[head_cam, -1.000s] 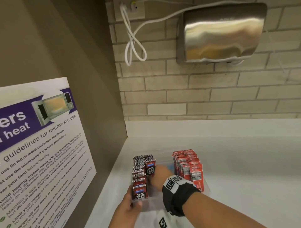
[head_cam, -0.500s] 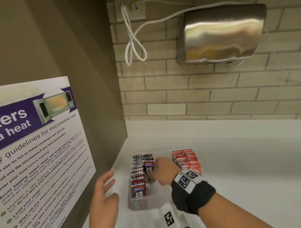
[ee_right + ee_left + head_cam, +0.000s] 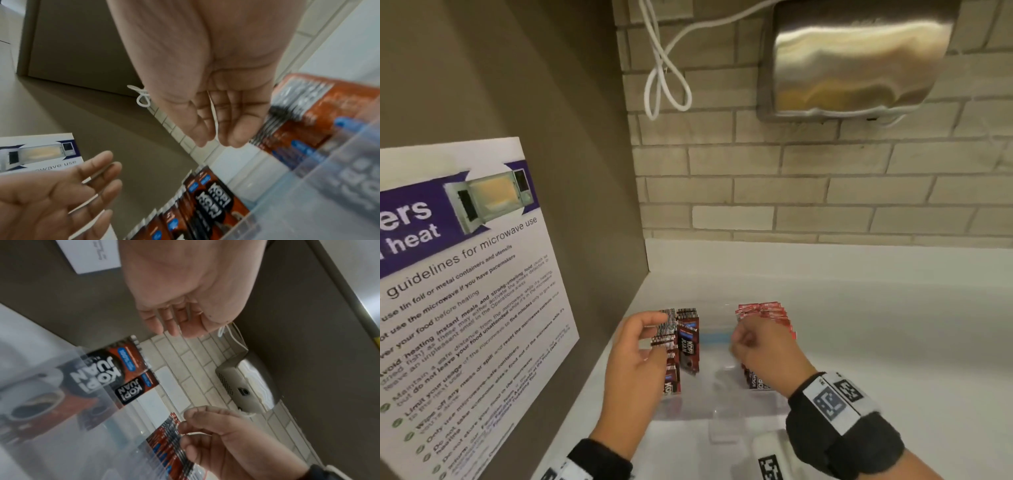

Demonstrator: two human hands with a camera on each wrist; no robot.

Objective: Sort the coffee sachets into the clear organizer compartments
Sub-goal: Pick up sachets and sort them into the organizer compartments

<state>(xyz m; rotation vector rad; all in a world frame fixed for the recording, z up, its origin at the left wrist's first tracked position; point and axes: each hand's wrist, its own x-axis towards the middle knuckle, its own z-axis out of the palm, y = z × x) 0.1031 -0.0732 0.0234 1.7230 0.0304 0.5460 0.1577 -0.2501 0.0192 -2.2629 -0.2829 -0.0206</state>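
A clear organizer [image 3: 688, 407] stands on the white counter in the corner. Its left compartment holds a row of upright dark "Kopi Juan" sachets [image 3: 688, 342], its right one a row of red sachets [image 3: 774, 310]. The middle compartment looks bare. My left hand [image 3: 650, 329] hovers over the dark sachets [image 3: 123, 366] with relaxed fingers and holds nothing. My right hand [image 3: 743, 339] hangs at the near end of the red sachets [image 3: 329, 105], fingers loosely curled and empty. In the right wrist view my right hand [image 3: 216, 129] shows a bare palm.
A microwave-guidelines poster [image 3: 465, 291] hangs on the brown side wall at the left. A steel hand dryer [image 3: 859, 58] and a looped white cable [image 3: 664, 78] are on the brick wall behind. The white counter [image 3: 876, 335] runs on to the right. A white marker-tagged object [image 3: 770, 459] lies near me.
My left hand let go of the organizer's front left corner, swung out left, then rose over the dark sachets. My right hand moved from the dark sachets across to the red row.
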